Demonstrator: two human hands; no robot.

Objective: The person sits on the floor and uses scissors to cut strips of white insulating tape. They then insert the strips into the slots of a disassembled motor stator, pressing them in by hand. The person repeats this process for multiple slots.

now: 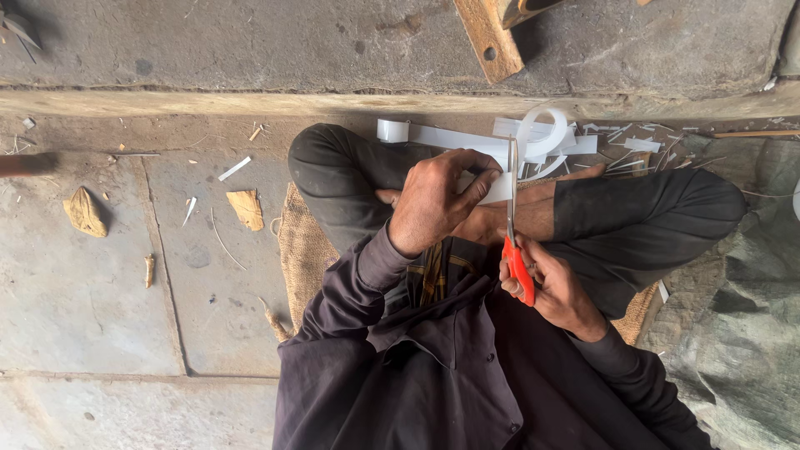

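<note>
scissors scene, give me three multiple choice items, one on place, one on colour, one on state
1. Where do the loose white strips lie?
A. on the floor beyond the knees
B. on the burlap mat
C. in a box

2. What colour are the scissors' handles?
A. blue
B. orange-red
C. black

3. What does the left hand do?
A. rests open on the floor
B. holds a white strip at the blades
C. holds a hammer

Answers: 1 A, the strips lie on the ground past the crossed legs. 2 B, the handles in the right hand are orange-red. 3 B, its fingers pinch the white strip by the scissors.
</note>
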